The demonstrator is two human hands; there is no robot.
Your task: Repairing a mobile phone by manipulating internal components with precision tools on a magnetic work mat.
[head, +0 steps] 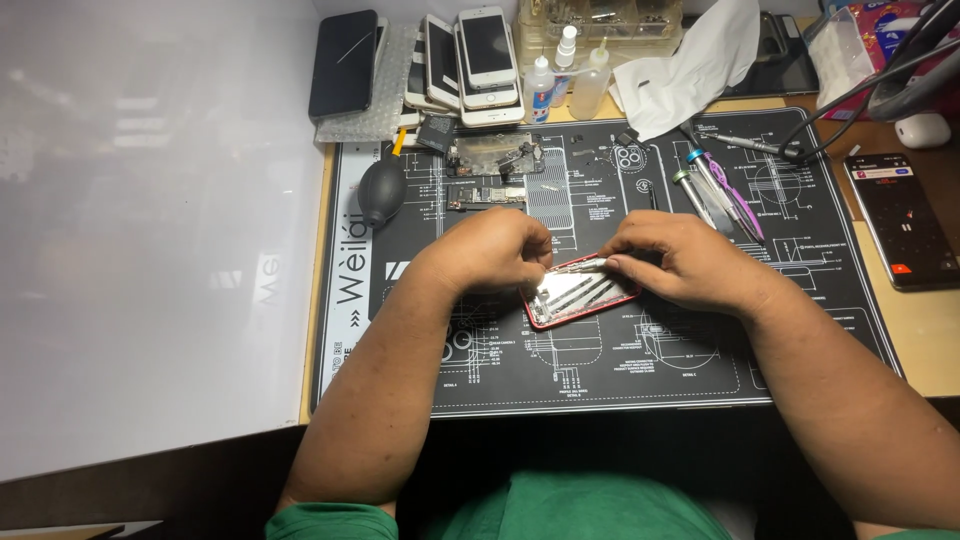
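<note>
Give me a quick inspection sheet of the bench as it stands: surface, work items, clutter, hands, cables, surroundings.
Surface: black repair mat printed with white diagrams, on a wooden bench.
Job's things: red-framed phone housing, opened, lying on the mat under both hands.
Clutter: black air blower, loose circuit boards, stack of phones, small bottles, white cloth, screwdrivers.
Grips: left hand pinches the housing's upper left edge; right hand holds a thin metal tool at its top edge.
Cables: black cables at the far right corner.
Surroundings: lit phone beside the mat on the right; pale panel on the left.
</note>
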